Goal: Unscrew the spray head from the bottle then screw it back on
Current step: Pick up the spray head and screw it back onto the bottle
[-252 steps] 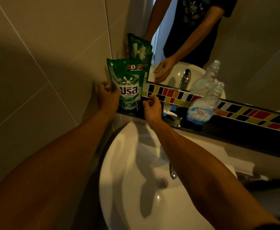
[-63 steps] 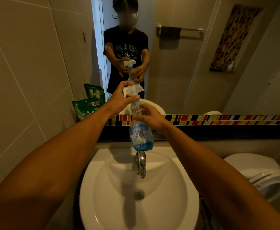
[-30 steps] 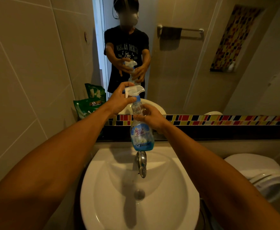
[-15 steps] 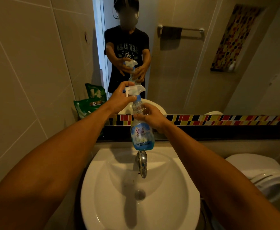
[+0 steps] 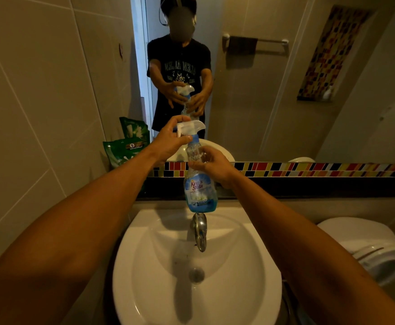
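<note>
A clear spray bottle (image 5: 200, 193) with a blue label hangs upright in the air above the basin tap. Its white spray head (image 5: 189, 126) sits on a blue collar at the neck. My left hand (image 5: 169, 143) wraps the spray head and collar from the left, thumb on the collar. My right hand (image 5: 211, 164) grips the bottle's clear upper body from the right. The mirror behind repeats both hands and the bottle.
A white basin (image 5: 145, 266) with a chrome tap (image 5: 199, 233) lies below the bottle. A dark ledge (image 5: 309, 187) with a coloured tile strip runs under the mirror. A green refill pouch (image 5: 123, 151) stands at the ledge's left end. A toilet (image 5: 374, 249) is at right.
The bottle came off the ledge and is now held over the basin. In the last second my left hand's fingers shifted slightly around the spray head; the bottle stays in place.
</note>
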Motion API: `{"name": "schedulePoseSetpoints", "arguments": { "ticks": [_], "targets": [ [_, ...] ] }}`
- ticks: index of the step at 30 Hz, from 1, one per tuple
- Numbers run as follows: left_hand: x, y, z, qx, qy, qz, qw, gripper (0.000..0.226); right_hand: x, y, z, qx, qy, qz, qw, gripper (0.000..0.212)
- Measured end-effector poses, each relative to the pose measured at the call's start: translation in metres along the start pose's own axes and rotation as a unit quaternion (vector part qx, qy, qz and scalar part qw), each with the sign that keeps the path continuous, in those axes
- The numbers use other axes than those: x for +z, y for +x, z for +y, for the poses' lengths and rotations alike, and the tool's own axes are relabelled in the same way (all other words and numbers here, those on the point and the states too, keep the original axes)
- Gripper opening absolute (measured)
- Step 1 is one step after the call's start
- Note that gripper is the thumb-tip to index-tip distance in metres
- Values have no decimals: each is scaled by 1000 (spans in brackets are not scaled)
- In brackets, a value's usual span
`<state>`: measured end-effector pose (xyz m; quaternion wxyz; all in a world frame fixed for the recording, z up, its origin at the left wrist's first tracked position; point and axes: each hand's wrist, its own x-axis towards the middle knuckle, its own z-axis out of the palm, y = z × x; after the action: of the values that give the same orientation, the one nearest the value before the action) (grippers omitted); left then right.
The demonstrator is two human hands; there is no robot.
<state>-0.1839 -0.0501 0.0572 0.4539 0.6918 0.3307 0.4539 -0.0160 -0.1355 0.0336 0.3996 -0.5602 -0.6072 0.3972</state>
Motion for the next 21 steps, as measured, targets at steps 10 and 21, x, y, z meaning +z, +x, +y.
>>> {"name": "schedulePoseSetpoints", "arguments": {
  "ticks": [10, 21],
  "targets": [
    [4, -4, 2, 16, 7, 14, 1000, 53, 2, 1, 0, -3, -4, 3, 1000, 43],
    [10, -9, 3, 34, 13, 40, 999, 57, 1, 2, 1, -8, -12, 0, 1000, 42]
  ]
}}
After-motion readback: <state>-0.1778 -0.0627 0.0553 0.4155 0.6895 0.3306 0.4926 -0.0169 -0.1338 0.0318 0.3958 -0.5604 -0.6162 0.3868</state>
